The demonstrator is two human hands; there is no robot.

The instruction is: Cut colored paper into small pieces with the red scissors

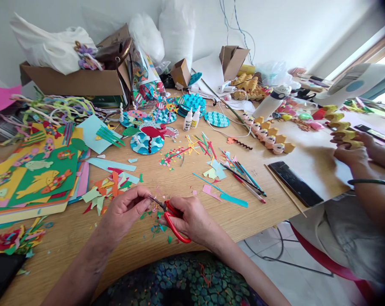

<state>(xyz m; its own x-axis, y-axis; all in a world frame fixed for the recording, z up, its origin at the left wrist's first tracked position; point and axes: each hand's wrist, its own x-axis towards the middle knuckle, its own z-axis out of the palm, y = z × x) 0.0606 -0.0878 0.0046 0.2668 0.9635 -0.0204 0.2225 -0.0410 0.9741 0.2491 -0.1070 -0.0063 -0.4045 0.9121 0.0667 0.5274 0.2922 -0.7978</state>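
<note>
Red-handled scissors [177, 230] are in my right hand [197, 219], fingers and thumb around the handles. Their dark blades point left, up to the fingertips of my left hand [126, 212]. Those fingertips are pinched together at the blade tips; whatever they hold is too small or hidden to make out. Tiny paper clippings [157, 229] lie on the table beneath both hands. Just beyond my left hand is a heap of orange, green and red paper scraps [111, 187].
Green card with paper fish [45, 172] lies at the left. Blue wave-patterned discs [146, 143], glue bottles [187, 120], pencils [248, 182] and a phone [294, 182] sit further off. At right, a co-worker's hands [352, 148] hold a yellow egg-carton strip [345, 134].
</note>
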